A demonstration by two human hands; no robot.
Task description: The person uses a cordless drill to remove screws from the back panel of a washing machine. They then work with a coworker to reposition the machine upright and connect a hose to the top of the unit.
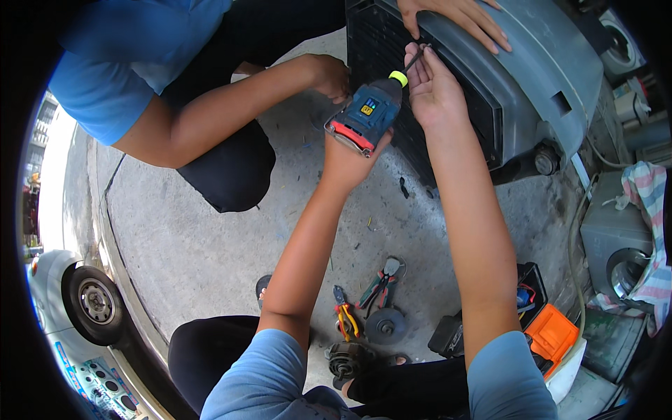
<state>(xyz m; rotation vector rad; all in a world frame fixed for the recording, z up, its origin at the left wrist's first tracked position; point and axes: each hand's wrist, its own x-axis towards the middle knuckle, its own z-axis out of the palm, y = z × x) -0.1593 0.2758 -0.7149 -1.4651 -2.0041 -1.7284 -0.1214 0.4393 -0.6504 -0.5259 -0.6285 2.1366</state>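
Observation:
My left hand [355, 157] is wrapped round the grip of a blue cordless impact driver [371, 110] with a red-trimmed base and a yellow-green collar. Its long dark bit [413, 61] points toward a large grey plastic casing [521, 66] with a black slatted panel [392, 42]. At the bit's far end, my right hand [435, 87] has its palm turned up, thumb and fingertips closed about the tip. A screw there, if any, is too small to make out. A co-worker's hand [462, 17] lies flat on the casing; their other hand [330, 77] is beside the driver.
On the concrete floor [210, 245] lie yellow-handled pliers [344, 315], red-and-green-handled pliers [383, 280], a grey disc [386, 326] and a dark power tool [348, 358]. An orange box [553, 334] stands by my right arm. A parked vehicle's wheel [94, 304] is far left.

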